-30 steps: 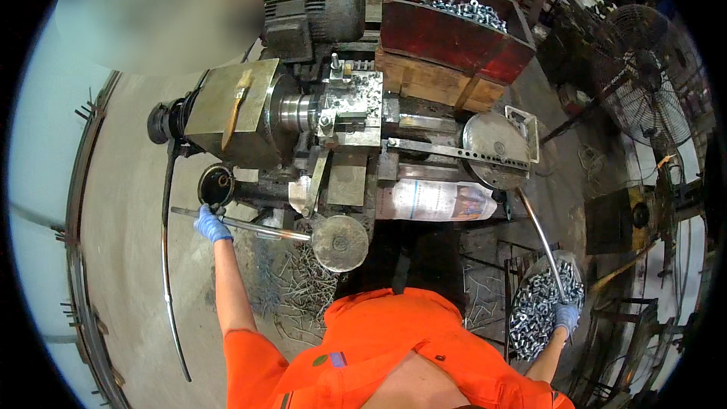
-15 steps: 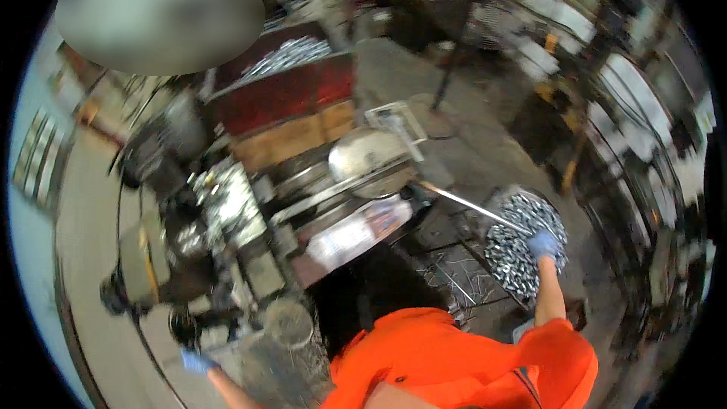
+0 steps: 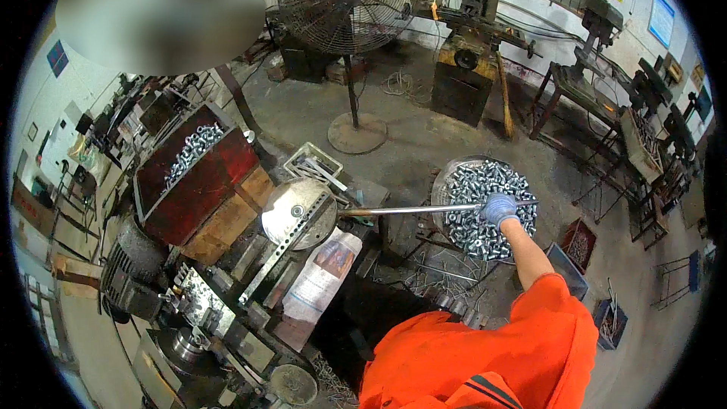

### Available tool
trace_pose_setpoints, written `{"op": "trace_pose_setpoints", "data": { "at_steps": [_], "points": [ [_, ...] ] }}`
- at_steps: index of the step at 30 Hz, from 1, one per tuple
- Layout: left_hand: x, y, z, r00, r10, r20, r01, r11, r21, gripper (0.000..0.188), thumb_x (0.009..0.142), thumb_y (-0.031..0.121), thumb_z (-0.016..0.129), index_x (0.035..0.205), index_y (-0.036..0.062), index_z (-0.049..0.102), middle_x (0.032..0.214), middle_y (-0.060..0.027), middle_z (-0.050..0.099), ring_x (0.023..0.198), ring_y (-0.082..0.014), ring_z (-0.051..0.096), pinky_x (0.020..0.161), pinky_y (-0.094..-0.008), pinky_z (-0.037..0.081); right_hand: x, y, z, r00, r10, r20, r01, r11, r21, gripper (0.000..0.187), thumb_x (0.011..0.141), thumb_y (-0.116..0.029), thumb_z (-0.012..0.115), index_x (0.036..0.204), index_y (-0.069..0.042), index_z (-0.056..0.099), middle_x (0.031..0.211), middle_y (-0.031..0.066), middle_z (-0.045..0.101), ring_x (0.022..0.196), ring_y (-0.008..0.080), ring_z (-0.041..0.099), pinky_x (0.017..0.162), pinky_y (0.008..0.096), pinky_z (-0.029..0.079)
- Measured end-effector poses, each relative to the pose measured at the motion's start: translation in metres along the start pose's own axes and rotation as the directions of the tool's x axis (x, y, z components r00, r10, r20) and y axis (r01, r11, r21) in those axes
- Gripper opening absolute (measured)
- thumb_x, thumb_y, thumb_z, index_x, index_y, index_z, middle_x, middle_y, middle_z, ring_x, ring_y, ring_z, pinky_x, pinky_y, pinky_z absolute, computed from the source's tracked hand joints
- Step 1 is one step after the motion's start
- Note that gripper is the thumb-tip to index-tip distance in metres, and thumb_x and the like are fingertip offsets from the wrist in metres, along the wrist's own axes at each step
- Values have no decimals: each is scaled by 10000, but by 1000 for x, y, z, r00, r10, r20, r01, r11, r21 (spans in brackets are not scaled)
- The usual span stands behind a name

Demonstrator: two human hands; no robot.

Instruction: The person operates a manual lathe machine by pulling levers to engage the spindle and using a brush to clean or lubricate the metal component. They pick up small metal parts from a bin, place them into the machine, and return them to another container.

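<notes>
Blue-gloved right hand (image 3: pixel 499 209): grip is closed around long silver metal rod (image 3: pixel 424 210), right of centre, over grey round basin (image 3: pixel 441 186) | left hand: out of view, grip cannot be told | progress: basin is heaped with small shiny metal pieces (image 3: pixel 475 235); what remains, I cannot tell
</notes>
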State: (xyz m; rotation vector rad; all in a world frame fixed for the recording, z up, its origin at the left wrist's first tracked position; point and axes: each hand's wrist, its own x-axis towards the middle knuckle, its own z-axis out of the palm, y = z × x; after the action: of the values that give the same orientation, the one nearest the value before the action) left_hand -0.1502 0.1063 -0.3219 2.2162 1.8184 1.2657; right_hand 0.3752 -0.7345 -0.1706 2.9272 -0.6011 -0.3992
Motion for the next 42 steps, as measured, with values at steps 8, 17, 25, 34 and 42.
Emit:
{"op": "trace_pose_setpoints", "data": {
  "at_steps": [8, 17, 25, 34, 42],
  "points": [
    [5, -5, 7, 1000, 23, 5, -23, 999, 31, 168, 830, 175, 506, 683, 142, 580, 598, -17, 525, 510, -138, 437, 428, -318, 343, -5, -2, -4, 1000, -1, 11, 1, 1000, 10, 351, 738, -371, 591, 933, -95, 688, 953, 138, 670, 913, 273, 644, 813, 409, 460],
    [13, -29, 5, 992, 121, 41, -127, 970, 207, 164, 826, 177, 509, 684, 142, 584, 597, -15, 528, 514, -132, 444, 426, -315, 338, -12, -5, -6, 999, -9, -36, 11, 999, 48, 384, 732, -421, 596, 900, -91, 697, 940, 134, 673, 904, 278, 643, 816, 403, 460],
    [9, -34, -10, 995, -93, 49, 89, 994, 69, 138, 781, 141, 552, 660, 142, 618, 590, -31, 561, 508, -143, 470, 422, -311, 339, -50, -101, -17, 908, -331, -257, 353, 935, 41, 543, 736, -535, 563, 1111, -145, 610, 1133, 152, 601, 1163, 344, 469, 1035, 517, 218],
    [-8, 82, -68, 759, -624, 187, 557, 473, -682, 153, 797, 165, 577, 737, 27, 603, 695, -74, 531, 603, -188, 458, 516, -344, 382, -14, -183, -74, 880, -471, -69, 449, 870, -204, 520, 738, -499, 560, 1158, -193, 597, 1217, 89, 552, 1171, 308, 453, 1012, 536, 251],
    [-36, 92, -77, 733, -611, 299, 631, 445, -635, 228, 884, 241, 508, 833, 44, 612, 735, -34, 569, 651, -148, 512, 558, -312, 433, 110, -274, -107, 839, -492, -232, 413, 854, -317, 457, 832, -517, 442, 1019, -156, 650, 1214, 132, 538, 1181, 327, 424, 988, 586, 231]
  ]
}}
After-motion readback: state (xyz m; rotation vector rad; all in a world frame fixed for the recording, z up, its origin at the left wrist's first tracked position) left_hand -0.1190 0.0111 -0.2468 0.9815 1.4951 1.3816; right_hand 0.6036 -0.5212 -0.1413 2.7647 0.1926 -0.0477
